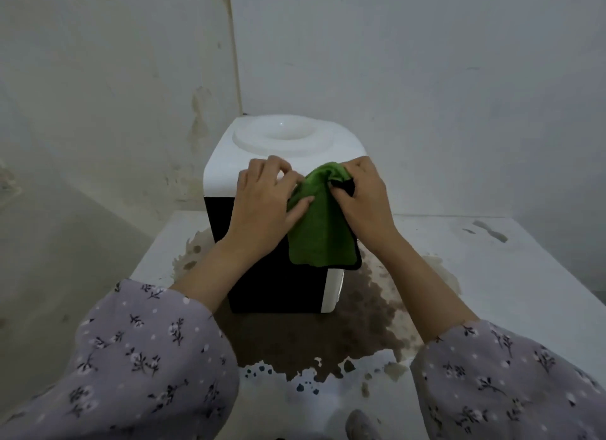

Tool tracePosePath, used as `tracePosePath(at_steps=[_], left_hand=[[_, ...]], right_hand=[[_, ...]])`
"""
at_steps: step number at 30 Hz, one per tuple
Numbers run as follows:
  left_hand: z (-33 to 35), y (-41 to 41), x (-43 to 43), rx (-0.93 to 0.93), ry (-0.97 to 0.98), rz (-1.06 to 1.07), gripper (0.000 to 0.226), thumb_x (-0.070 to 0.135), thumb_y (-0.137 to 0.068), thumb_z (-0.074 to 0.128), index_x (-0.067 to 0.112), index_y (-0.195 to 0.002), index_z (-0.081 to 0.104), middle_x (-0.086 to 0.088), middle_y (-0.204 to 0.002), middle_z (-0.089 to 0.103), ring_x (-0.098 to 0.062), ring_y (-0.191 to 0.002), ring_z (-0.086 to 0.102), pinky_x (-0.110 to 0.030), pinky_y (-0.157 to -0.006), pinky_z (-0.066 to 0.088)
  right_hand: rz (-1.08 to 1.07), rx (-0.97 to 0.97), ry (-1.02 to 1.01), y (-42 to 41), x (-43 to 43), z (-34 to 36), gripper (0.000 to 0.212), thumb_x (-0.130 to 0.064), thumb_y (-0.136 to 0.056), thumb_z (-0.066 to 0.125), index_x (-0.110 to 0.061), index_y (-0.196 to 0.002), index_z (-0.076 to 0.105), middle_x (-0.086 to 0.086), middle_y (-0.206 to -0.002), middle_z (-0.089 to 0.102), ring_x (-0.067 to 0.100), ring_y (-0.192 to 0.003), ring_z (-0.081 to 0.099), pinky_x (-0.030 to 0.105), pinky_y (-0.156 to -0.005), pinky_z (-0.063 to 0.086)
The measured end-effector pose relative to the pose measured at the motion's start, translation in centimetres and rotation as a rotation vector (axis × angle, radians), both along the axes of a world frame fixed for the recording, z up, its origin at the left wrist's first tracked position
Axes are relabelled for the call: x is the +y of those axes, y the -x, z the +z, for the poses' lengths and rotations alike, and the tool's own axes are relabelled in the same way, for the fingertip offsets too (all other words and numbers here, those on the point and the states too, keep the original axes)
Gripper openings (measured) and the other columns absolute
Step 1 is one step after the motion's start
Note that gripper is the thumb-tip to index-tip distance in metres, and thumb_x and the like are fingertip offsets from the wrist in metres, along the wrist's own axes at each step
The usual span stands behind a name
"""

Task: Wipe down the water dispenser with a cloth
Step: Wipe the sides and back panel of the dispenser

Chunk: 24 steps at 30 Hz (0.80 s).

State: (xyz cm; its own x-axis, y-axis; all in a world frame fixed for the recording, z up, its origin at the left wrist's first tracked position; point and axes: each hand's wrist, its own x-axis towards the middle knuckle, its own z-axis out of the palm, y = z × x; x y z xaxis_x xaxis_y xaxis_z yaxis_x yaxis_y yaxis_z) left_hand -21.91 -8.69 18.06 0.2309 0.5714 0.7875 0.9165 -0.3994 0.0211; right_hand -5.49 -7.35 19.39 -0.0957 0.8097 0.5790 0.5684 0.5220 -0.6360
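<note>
The water dispenser stands at the back of a white slab, close to the wall corner and near the slab's left edge. It has a white top, a black front panel, and no bottle in its collar. Both hands meet over its front top edge, clamped on the green cloth. The right hand grips the bunched upper end, and the left hand pinches the cloth's left side with its thumb laid across the fabric. The rest of the cloth hangs loose down the black panel.

The first risk is the wad itself. Gathered as it is, the cloth offers only a narrow ridge to the surface, so a stroke would likely leave streaks and unwiped bands unless it is spread flat first.

The second is the brown patch spreading across the slab around the base. It may be wet or only a dry stain; the dim light does not settle it. If the hanging end dips into it during a low pass, it could carry grime back onto the panel.

The third is the dispenser's lightness. With no bottle weighing it down, a firm sideways push could slide it toward the left edge or rock it, so one hand probably ought to steady the body.
</note>
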Motion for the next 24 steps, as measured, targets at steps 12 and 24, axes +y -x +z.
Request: tracePosePath(at_steps=[12, 24], left_hand=[[5.5, -5.4, 4.9, -0.34, 0.512, 0.181, 0.047, 0.054, -0.095, 0.025, 0.023, -0.122, 0.048, -0.01, -0.121, 0.054, -0.03, -0.12, 0.039, -0.039, -0.102, 0.02], [5.3, -6.8, 9.1, -0.158, 0.547, 0.373, 0.047, 0.045, -0.093, 0.039, 0.019, -0.132, 0.036, -0.009, -0.113, 0.06, -0.029, -0.114, 0.043, -0.04, -0.097, 0.023]], right_hand=[[-0.484, 0.123, -0.151, 0.1, 2.7, 0.4, 0.031, 0.001, -0.083, 0.051, -0.012, -0.111, 0.054, 0.006, -0.101, 0.047, 0.023, -0.083, 0.05, 0.039, -0.057, 0.047], [-0.211, 0.108, -0.099, 0.1, 2.0, -4.4, 0.067, -0.053, -0.091, 0.018, -0.014, -0.143, 0.035, 0.004, -0.151, 0.028, 0.018, -0.139, 0.022, 0.033, -0.113, 0.018]])
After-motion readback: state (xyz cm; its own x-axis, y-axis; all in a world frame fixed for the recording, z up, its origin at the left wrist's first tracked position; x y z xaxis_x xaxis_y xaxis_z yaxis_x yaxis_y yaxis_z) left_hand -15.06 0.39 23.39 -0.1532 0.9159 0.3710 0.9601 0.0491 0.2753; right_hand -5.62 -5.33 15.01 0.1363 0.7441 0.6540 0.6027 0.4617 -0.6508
